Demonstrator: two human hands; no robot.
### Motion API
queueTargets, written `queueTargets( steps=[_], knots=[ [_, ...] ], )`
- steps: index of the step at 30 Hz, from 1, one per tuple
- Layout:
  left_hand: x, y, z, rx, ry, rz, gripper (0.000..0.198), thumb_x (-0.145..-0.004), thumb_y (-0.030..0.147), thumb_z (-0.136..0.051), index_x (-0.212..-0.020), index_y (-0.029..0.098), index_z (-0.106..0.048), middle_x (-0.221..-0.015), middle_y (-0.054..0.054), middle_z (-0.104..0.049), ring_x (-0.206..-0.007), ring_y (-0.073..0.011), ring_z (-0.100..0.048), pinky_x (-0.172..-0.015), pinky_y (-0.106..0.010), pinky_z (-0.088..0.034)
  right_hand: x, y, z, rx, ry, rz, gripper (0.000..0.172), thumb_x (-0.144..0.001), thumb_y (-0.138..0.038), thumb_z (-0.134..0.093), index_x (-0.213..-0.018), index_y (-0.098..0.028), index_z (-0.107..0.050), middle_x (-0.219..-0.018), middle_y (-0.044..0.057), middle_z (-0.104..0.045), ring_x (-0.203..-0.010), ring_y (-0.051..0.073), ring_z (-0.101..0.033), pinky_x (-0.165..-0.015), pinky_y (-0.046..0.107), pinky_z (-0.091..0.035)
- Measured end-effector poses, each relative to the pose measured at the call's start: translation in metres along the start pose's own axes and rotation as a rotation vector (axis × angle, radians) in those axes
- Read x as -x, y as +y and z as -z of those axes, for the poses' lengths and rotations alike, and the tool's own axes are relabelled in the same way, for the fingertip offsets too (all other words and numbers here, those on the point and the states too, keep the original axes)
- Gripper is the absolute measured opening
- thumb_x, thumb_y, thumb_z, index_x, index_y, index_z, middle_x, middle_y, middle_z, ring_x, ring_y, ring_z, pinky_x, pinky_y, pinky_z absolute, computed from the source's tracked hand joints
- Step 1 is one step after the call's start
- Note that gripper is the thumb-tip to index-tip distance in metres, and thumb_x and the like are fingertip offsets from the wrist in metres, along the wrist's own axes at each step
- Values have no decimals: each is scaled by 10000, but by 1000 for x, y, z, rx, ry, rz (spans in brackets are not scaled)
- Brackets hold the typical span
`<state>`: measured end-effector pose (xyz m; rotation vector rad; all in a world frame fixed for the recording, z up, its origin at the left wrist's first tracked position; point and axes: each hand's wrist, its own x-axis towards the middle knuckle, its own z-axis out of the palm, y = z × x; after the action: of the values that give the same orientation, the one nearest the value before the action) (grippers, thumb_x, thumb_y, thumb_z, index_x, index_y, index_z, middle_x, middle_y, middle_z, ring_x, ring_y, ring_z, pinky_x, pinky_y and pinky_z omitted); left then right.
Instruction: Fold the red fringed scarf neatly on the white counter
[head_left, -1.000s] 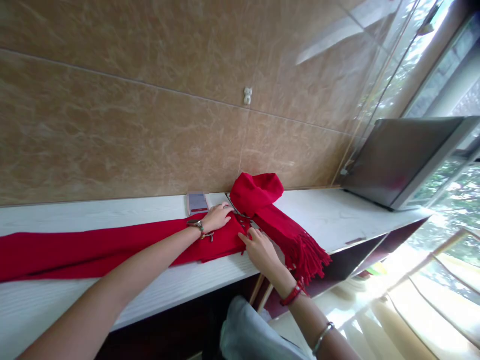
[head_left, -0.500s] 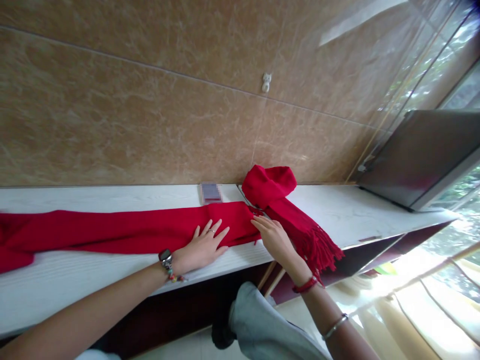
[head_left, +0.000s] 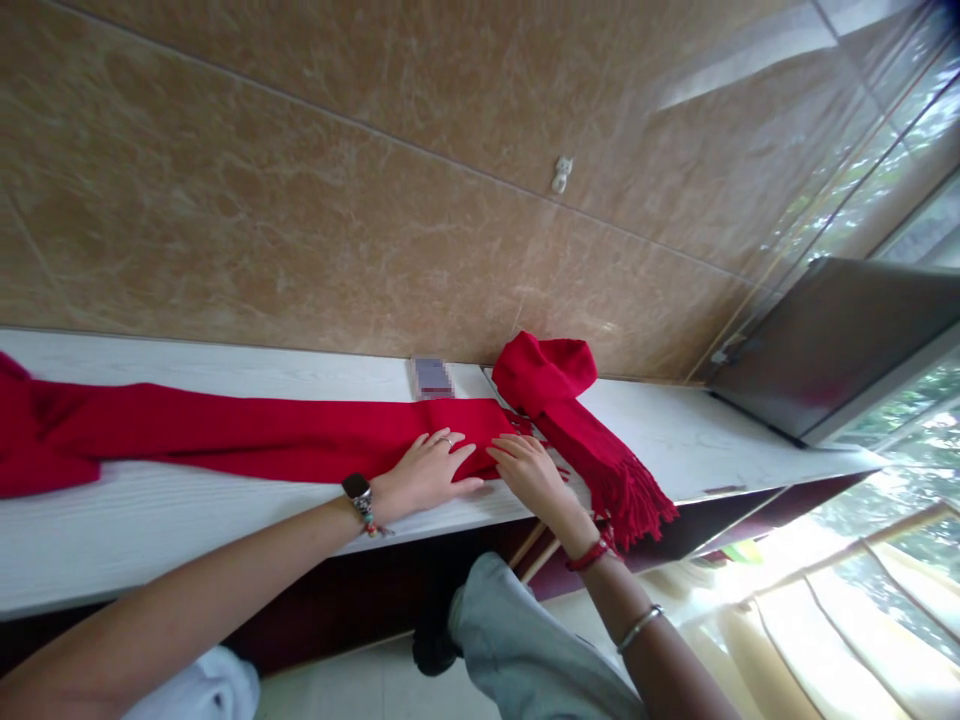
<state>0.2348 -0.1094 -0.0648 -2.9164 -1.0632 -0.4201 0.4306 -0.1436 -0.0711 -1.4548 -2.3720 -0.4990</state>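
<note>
A long red scarf point(head_left: 247, 432) lies stretched along the white counter, its left part bunched and its right end fringed. My left hand point(head_left: 426, 472) rests flat on it near the right end, fingers spread, with a ring on one finger. Close by on the right, my right hand point(head_left: 534, 478) lies on the scarf's fringed end, fingers extended and the palm turned down. Just beyond it, a second bundle of red fringed cloth point(head_left: 559, 385) sits looped at the wall, with its tassels point(head_left: 637, 505) hanging over the counter's front edge.
The narrow white counter point(head_left: 660, 430) runs along a brown tiled wall point(head_left: 300, 220). A small blurred flat object point(head_left: 433, 378) lies behind the scarf. At the right end stands a dark grey box-like appliance point(head_left: 840, 345). A small white cat figure point(head_left: 562, 174) is on the wall.
My right hand has shifted slightly left, closer to my left hand, and lies on the scarf's end. The camera view has tilted a little. The scarf stays stretched out.
</note>
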Motion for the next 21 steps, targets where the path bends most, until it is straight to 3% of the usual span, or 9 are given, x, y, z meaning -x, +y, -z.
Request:
queueTargets(
  steps=[5, 8, 13, 18, 21],
  knots=[
    [-6, 13, 1, -88, 91, 31, 364, -840, 352, -540, -1130, 132, -549, -1120, -122, -557, -1033, -253, -524, -871, -367, -419, -9, -7, -1, -185, 48, -154, 210, -890, -164, -439, -869, -164, -648, -857, 57, -691, -790, 159, -626, -748, 253, -457],
    [-10, 13, -1, -162, 113, 55, 213, -853, 200, -493, -1037, 138, -582, -1049, -124, -552, -957, -246, -550, -781, -354, -453, -8, -5, -3, -209, 76, -202, 207, -894, -175, -442, -856, -173, -645, -843, 54, -693, -780, 157, -632, -724, 239, -455],
    [-10, 7, 5, -202, 60, 87, 282, -825, 15, -402, -1019, 134, -569, -993, -113, -548, -895, -204, -569, -657, -278, -475, -3, 0, -8, -154, 85, -194, 202, -894, -173, -443, -881, -175, -645, -867, 68, -695, -813, 166, -637, -744, 244, -453],
    [-5, 3, 13, -222, 0, 86, 277, -816, 1, -403, -998, 132, -566, -999, -112, -536, -884, -203, -575, -598, -254, -472, 1, 5, -11, -110, 95, -138, 199, -888, -163, -442, -907, -163, -640, -888, 83, -694, -816, 189, -632, -770, 280, -448],
    [-7, 2, 10, -205, 44, 87, 175, -853, 144, -484, -1010, 137, -561, -1014, -111, -535, -909, -217, -570, -625, -265, -477, 0, 4, -11, -190, 109, -148, 199, -885, -173, -443, -882, -173, -643, -891, 75, -691, -816, 183, -627, -761, 271, -447]
  ],
)
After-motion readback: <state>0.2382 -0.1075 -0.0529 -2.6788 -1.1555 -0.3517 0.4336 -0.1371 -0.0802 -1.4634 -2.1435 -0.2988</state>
